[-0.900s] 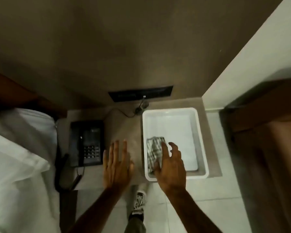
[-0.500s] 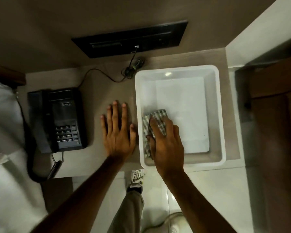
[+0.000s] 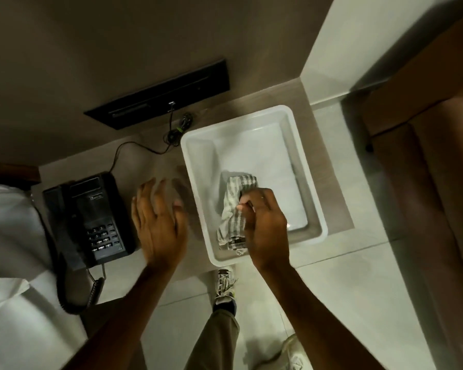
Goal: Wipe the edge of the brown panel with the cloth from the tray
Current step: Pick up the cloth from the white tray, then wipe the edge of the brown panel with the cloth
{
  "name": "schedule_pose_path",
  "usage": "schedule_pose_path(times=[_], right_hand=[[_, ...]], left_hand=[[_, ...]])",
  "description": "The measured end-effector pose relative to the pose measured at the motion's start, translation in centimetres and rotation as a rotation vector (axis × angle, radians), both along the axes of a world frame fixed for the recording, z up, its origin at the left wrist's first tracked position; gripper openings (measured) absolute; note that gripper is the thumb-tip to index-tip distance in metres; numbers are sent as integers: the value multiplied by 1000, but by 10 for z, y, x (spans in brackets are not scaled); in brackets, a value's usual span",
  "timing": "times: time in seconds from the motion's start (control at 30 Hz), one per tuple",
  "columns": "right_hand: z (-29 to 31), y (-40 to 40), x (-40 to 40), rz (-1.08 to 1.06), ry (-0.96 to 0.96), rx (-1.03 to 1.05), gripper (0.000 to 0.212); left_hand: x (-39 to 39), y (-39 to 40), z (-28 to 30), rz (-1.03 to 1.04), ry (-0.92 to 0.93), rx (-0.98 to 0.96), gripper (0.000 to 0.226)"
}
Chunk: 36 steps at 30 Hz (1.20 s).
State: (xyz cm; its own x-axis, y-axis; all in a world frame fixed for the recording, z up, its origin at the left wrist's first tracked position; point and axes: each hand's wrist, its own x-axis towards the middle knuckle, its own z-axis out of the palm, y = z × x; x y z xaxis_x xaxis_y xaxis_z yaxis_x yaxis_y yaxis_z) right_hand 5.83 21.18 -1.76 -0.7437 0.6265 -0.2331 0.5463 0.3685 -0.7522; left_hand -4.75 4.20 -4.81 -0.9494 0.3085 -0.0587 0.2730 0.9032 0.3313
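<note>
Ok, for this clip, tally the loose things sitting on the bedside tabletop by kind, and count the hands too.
Checked cloth: 1, gripped by the right hand in the tray
White plastic tray: 1
Black desk telephone: 1
Bundled black cable: 1
Hands: 2, the left hand is open and empty
Total: 6

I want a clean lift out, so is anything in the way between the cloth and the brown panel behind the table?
Nothing visible blocks it. The right hand grips the cloth inside the white tray; only the tray's rim and a coiled cable lie before the brown panel.
</note>
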Motion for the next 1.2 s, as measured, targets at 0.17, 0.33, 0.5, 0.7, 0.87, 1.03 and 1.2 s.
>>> schedule_pose_path(times=[0.17,0.33,0.5,0.7,0.87,1.03,1.2], right_hand=[[52,34,19,-254,273,-188,10],[106,71,80,-514,446,-386,16],[139,109,201,-762,572,-586,20],[155,130,399,-1217,652,-599,43],[117,102,540,-1688,626,-428,48],[46,69,590,-2183,547,-399,51],[-39,79,575,-2449,736,-645,51]], left_hand=[[23,60,78,-207,-264,444,57],[108,146,140,-254,-888,641,59],[226,222,178,-303,-1046,438,70],[396,300,214,-866,-1063,-5,62],[528,365,204,-1730,-541,-398,63],[650,429,152,-2424,64,-334,76],[738,465,78,-2878,464,-308,71]])
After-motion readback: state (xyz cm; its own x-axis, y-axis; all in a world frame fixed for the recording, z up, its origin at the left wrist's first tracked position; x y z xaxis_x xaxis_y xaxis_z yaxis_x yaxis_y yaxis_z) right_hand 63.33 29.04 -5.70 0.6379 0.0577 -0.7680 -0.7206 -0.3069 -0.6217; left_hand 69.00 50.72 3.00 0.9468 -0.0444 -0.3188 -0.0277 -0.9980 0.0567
